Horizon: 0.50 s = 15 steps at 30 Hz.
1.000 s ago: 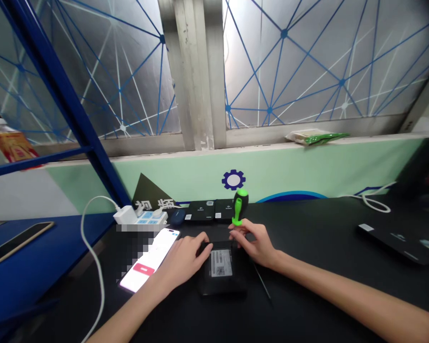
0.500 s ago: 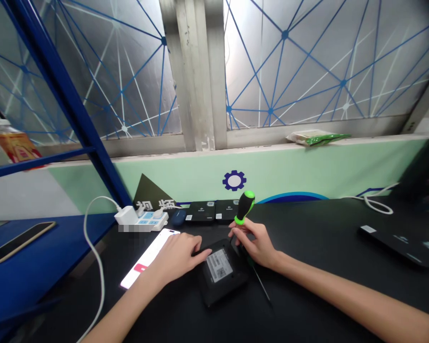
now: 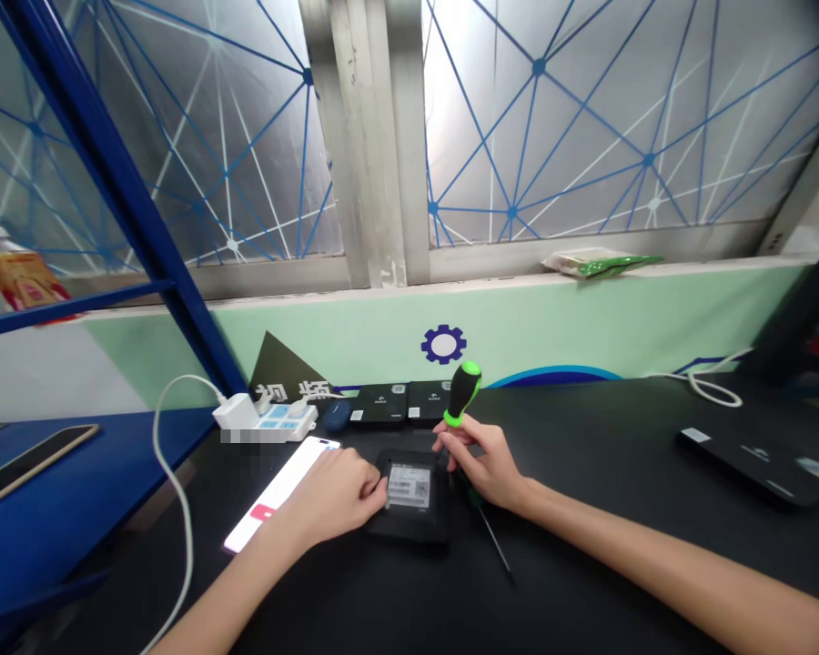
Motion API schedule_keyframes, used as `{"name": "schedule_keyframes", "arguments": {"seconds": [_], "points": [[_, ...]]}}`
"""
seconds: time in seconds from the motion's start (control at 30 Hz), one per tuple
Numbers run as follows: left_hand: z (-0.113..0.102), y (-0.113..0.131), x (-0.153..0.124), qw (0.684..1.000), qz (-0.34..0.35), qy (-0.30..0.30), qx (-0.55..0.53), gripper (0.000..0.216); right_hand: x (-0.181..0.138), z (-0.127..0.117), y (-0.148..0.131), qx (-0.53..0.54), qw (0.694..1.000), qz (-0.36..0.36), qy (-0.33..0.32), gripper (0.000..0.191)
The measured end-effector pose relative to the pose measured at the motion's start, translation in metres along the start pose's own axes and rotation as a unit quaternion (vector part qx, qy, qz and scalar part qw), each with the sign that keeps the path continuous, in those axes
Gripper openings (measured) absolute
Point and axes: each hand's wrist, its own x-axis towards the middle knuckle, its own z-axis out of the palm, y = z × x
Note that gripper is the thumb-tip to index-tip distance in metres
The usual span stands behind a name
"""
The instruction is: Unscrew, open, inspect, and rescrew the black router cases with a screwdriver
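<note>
— Green and black, that screwdriver [image 3: 464, 389] stands handle-up, leaning slightly, and your right hand [image 3: 484, 462] has it: a narrow grip, fingers pinching just below the handle.

— Why pinch so low?

— For finer control, I'd judge. You're right by the far right corner of the black box [image 3: 416, 525], though the tip is too small to make out.

— And your left hand [image 3: 341, 491]?

— Curled in at the left edge of the box. Does that grip clasp it or only press? Cannot tell. Probably there to steady it: the box lies flat on the bench [image 3: 587, 437] between your hands, label [image 3: 409, 486] up, its underside likely facing you.

— What about the second screwdriver [image 3: 495, 541]?

— Shaft slanting towards you from beneath your right hand; tucked in your palm or just lying there, no telling. Close by, either way. Your lit phone [image 3: 283, 487] sits left of your left hand, partly hidden by it, face up, perhaps for easy reading.
</note>
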Motion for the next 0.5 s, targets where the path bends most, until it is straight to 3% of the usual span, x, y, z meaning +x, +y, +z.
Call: {"name": "schedule_keyframes", "arguments": {"seconds": [0.13,0.2,0.5], "points": [[0.007,0.003,0.006,0.993,-0.044,0.109,0.003,0.022,0.000,0.000,0.000,0.007,1.000,-0.002,-0.009,0.013],[0.013,0.003,0.007,0.990,-0.034,0.137,-0.008,0.024,0.000,0.000,-0.001,0.007,1.000,-0.005,-0.010,0.013],[0.021,0.002,0.005,0.994,0.022,0.085,-0.071,0.033,-0.002,-0.001,0.001,0.010,0.999,-0.015,-0.028,0.017]]}}
